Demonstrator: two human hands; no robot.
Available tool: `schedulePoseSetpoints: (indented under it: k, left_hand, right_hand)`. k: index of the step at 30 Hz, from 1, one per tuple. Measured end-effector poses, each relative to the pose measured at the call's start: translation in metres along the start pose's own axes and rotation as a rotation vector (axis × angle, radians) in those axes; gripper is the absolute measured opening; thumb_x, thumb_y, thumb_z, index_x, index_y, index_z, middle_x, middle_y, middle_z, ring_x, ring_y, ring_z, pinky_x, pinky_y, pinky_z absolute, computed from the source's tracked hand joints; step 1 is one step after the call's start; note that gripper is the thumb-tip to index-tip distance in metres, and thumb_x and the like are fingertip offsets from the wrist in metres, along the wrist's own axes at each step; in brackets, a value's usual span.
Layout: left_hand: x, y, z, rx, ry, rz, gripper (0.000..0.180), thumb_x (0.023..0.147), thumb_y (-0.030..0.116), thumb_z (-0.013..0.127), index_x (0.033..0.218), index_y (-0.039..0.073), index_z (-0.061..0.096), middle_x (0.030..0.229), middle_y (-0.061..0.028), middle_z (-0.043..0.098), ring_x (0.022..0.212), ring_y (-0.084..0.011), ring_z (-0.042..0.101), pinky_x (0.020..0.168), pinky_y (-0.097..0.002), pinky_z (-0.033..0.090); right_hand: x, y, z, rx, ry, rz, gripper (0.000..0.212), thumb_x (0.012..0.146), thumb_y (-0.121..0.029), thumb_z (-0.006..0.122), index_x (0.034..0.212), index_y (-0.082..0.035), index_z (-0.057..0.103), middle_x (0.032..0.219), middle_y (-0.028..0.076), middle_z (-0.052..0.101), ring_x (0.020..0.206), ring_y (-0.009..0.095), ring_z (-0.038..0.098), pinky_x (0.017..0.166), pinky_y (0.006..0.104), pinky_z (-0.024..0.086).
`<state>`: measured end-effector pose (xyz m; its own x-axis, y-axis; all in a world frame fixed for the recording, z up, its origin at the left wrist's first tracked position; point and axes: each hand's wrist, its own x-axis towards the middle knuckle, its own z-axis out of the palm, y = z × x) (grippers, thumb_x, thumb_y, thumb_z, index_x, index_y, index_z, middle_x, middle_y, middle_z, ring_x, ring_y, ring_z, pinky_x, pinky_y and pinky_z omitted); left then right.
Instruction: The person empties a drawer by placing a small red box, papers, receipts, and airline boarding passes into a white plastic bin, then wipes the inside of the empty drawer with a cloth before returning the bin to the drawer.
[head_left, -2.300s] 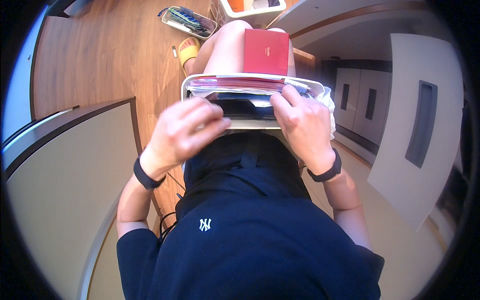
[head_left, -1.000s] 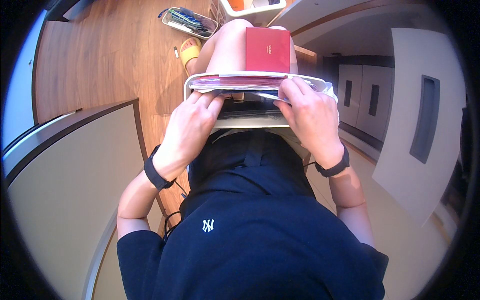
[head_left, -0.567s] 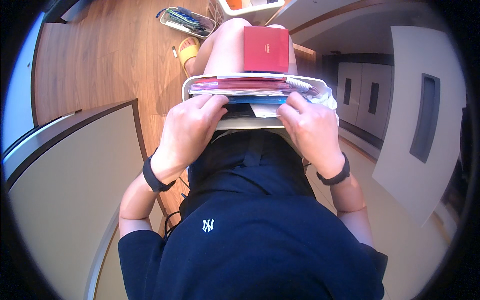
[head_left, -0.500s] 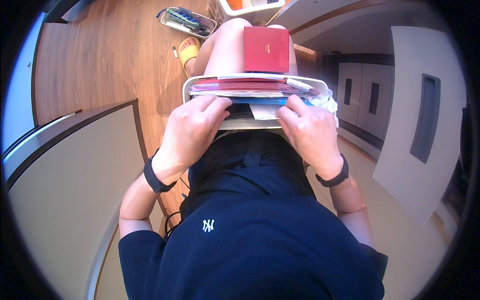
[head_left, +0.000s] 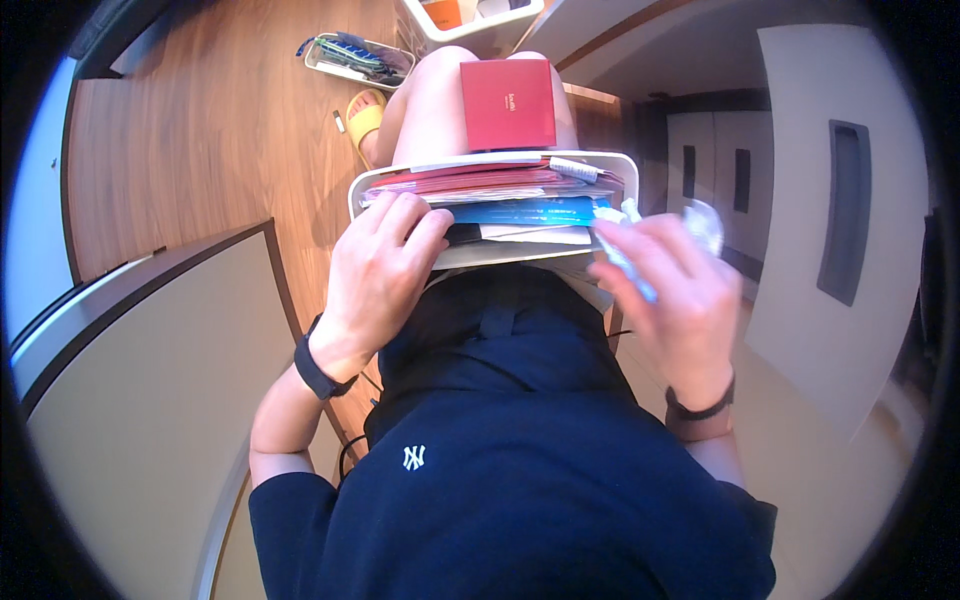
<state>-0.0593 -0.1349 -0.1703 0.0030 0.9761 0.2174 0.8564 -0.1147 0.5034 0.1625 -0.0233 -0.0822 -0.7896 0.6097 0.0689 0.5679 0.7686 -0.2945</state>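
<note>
A white bin (head_left: pixel 610 157) sits on my lap, packed with upright red envelopes (head_left: pixel 470 181), papers, a shiny blue packet (head_left: pixel 545 212) and a white card (head_left: pixel 535 235). At its left end, the fingers of my left hand (head_left: pixel 385 260) curl closed over the left edge of the blue packet; the fingertips are partly hidden. My right hand (head_left: pixel 685 295), blurred by motion, is just past the bin's right end. It is closed on a crumpled piece of clear-white plastic (head_left: pixel 704 226), which sticks out above and below the fingers.
A red box (head_left: pixel 508 105) lies on my thighs beyond the bin. On the wooden floor ahead stand a narrow basket of cloth-like items (head_left: pixel 358 60) and a white container (head_left: pixel 470 32). A cream panel (head_left: pixel 150 400) is at left; cabinet drawers and a pale door (head_left: pixel 840 130) at right.
My right hand has moved right, out of the bin, with the crumpled plastic in it. The blue packet shows more now. My left hand stays at the bin's left end.
</note>
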Motion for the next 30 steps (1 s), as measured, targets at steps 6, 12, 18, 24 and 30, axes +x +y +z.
schedulePoseSetpoints:
  k: [6,12,18,24,30]
  left_hand:
    - [0.011,0.009,0.005,0.013,0.068,0.060,0.028,0.071,0.005,0.071,0.097,0.008,0.060,0.090,-0.0077,0.054,0.085,-0.0273,0.054,0.074,-0.0375,0.047]
    - [0.040,0.028,0.006,-0.036,0.005,0.161,0.032,0.072,0.007,0.072,0.101,0.008,0.059,0.099,-0.0083,0.056,0.091,-0.0283,0.054,0.076,-0.0386,0.047]
    - [0.063,0.043,0.001,-0.178,-0.013,0.116,0.030,0.077,0.008,0.070,0.105,0.006,0.058,0.101,-0.0117,0.056,0.093,-0.0317,0.056,0.078,-0.0374,0.047]
    - [0.056,0.045,-0.010,-0.516,0.076,-0.186,0.049,0.076,0.003,0.071,0.120,0.004,0.051,0.113,-0.0124,0.057,0.098,-0.0241,0.060,0.080,-0.0346,0.050]
    - [0.055,0.049,-0.012,-1.562,0.008,-0.410,0.045,0.094,0.010,0.057,0.134,0.002,0.037,0.123,-0.0119,0.049,0.102,-0.0184,0.059,0.084,-0.0309,0.050]
  right_hand:
    - [-0.009,0.037,0.008,-0.027,0.103,0.356,0.021,0.080,-0.014,0.069,0.101,-0.011,0.066,0.080,0.007,0.059,0.067,0.025,0.062,0.058,0.0340,0.048]
    - [0.000,0.044,0.032,-0.010,0.094,0.231,0.023,0.079,-0.020,0.071,0.101,-0.014,0.066,0.084,0.004,0.058,0.069,0.024,0.063,0.057,0.0350,0.049]
    - [0.020,0.044,0.052,-0.011,0.008,0.054,0.020,0.079,-0.019,0.070,0.097,-0.013,0.066,0.081,0.006,0.055,0.065,0.024,0.063,0.057,0.0352,0.051]
    - [-0.001,0.029,-0.002,0.816,0.361,0.409,0.010,0.084,-0.001,0.067,0.093,-0.002,0.064,0.081,0.001,0.065,0.061,0.002,0.055,0.050,0.0187,0.037]
    - [-0.004,0.040,-0.002,0.657,0.336,0.026,0.017,0.077,0.003,0.069,0.092,-0.004,0.068,0.097,0.010,0.070,0.054,0.007,0.048,0.049,0.0199,0.035]
